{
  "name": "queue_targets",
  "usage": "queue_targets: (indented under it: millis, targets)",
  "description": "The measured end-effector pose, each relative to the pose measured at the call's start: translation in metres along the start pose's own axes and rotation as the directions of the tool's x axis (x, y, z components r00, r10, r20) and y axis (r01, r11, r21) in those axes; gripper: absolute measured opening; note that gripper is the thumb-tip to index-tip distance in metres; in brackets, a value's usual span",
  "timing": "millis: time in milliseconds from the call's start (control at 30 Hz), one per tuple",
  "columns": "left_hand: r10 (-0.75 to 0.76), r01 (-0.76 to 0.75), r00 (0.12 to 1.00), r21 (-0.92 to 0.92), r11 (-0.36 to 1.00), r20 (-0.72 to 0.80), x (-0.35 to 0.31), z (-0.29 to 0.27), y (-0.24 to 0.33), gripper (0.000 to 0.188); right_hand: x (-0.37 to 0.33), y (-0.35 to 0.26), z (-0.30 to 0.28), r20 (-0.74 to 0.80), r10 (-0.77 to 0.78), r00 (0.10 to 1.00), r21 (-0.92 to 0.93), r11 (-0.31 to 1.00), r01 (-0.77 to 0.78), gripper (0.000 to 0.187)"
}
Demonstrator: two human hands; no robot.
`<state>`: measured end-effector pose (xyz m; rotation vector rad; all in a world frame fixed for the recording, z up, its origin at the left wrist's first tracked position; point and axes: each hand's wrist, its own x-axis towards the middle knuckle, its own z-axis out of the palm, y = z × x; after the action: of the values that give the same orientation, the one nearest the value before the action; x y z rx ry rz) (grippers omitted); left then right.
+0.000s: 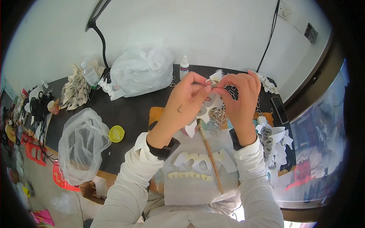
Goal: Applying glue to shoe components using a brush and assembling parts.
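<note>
My left hand (186,97) and my right hand (240,93) meet over the far part of the work area, fingertips pinched on a small metal ring (210,81). A white piece (216,75) shows just beyond the fingertips; whether it is joined to the ring I cannot tell. Below the hands lies a heap of metal rings (217,117), some linked like chain. A wooden-handled brush (210,152) lies slanted across a pale sheet (182,190). Left of its handle are a white cut-out strip (190,161) and a row of cream-coloured pieces (190,175).
Left on the black table (102,98) are a clear plastic bag (81,148), a yellow round tub (116,133), a stuffed white bag (142,72) and a clear bottle (89,75). A white bottle (184,67) stands behind. White pieces with rings (268,142) and a phone (279,110) lie right.
</note>
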<state>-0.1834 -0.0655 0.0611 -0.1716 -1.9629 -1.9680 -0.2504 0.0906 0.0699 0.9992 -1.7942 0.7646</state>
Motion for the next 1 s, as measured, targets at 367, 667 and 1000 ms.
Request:
queue_targets:
  millis: [367,667,1000]
  targets:
    - [-0.030,0.022,0.999,-0.175,0.984,-0.038,0.000,0.011,-0.003,0.020,0.004,-0.010,0.003,-0.061,-0.014,0.998,-0.140,0.990,0.005,0.015]
    - [-0.043,0.034,0.999,-0.260,0.965,-0.030,-0.002,0.009,0.004,0.022,-0.006,-0.003,0.003,0.270,0.464,0.844,0.611,0.595,-0.522,0.008]
    - [-0.011,0.009,1.000,-0.180,0.984,-0.011,-0.005,-0.003,0.014,0.019,0.001,-0.014,-0.001,0.061,0.114,0.992,0.327,0.936,-0.128,0.016]
